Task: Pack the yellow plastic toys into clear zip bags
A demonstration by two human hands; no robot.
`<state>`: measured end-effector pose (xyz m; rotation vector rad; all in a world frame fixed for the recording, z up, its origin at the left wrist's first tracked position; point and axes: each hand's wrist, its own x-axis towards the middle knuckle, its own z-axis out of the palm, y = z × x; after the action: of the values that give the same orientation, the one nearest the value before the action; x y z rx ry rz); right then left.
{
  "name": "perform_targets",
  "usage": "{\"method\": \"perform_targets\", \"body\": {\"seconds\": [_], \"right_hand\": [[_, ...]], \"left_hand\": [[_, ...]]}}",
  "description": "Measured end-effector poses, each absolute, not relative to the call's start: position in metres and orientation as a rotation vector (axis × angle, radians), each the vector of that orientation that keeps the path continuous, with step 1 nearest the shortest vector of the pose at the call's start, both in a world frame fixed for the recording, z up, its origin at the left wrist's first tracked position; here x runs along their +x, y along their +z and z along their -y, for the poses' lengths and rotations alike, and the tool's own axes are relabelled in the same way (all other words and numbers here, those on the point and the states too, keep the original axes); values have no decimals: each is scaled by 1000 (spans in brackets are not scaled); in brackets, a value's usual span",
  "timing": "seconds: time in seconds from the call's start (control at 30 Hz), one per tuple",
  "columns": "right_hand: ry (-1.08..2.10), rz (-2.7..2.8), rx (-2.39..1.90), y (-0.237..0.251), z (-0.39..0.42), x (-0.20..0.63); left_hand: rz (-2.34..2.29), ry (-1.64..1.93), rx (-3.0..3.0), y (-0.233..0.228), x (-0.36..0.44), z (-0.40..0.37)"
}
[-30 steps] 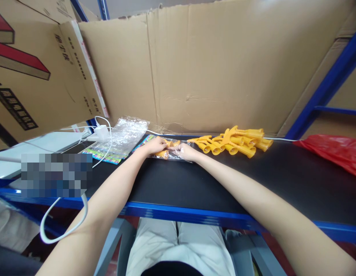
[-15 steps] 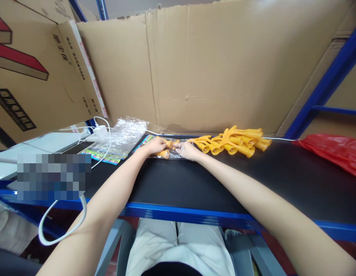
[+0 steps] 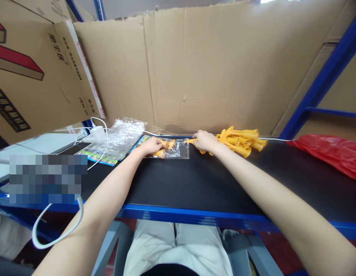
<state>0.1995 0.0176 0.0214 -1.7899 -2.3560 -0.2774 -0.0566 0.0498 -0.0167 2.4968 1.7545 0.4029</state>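
Yellow plastic pieces [image 3: 163, 147] already sit in the clear bag [image 3: 178, 149] under the left hand [image 3: 151, 146], its grip pinching them; at 3 o'clock the right hand [image 3: 205, 140] closes on another from the unbagged pile [image 3: 241, 138].

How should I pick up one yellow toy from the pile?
Probably by its narrow stem, coming from the left end of the pile of yellow toys, where the right hand reaches. The stems point that way; the wide cup ends face right and look harder to pinch.

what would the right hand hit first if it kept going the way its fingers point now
The right hand already rests on the near end of the pile of yellow plastic pieces. Its fingers seem to point up and left, toward the cardboard wall behind the table, likely next, though depth is unclear.
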Motion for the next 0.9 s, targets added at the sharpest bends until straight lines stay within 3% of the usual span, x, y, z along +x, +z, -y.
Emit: {"method": "perform_targets", "body": {"seconds": [0.2, 0.63, 0.9], "right_hand": [[-284, 2500, -1787, -4, -15, 219], [-299, 2286, -1730, 1, -11, 221], [-31, 1863, -1508, 5, -22, 230]], "left_hand": [[-1811, 405, 2472, -18, -57, -51], [-1796, 434, 2472, -19, -57, -49], [-1807, 442, 2457, -19, -58, -51]]}}
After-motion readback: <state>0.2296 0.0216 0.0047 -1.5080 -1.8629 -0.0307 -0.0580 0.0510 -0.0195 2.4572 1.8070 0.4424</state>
